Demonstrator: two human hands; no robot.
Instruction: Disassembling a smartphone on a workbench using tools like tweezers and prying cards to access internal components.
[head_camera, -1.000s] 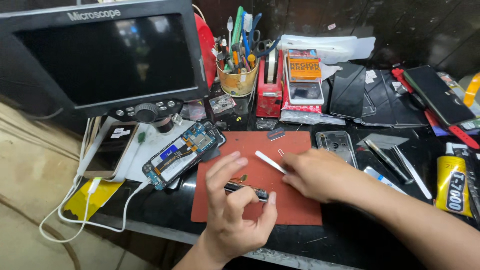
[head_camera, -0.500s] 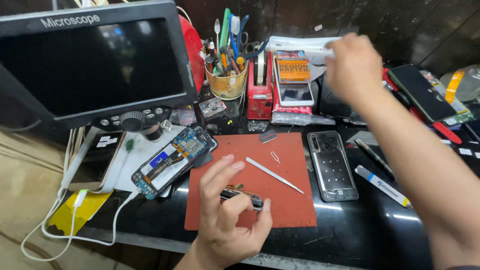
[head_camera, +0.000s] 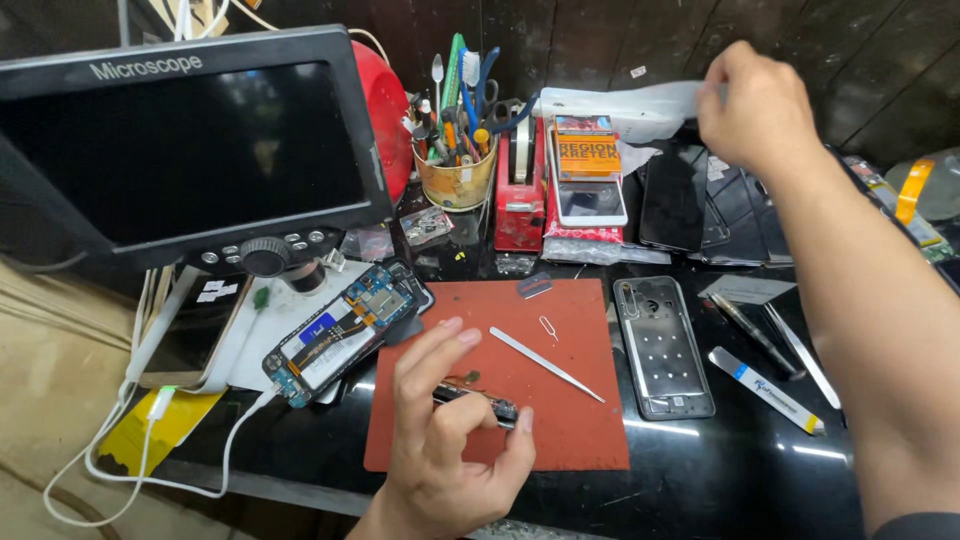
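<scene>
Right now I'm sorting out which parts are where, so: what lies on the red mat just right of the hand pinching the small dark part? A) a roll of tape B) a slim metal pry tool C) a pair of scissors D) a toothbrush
B: the slim metal pry tool lies slantwise on the red mat, just right of the left hand that pinches the small dark part.
</scene>
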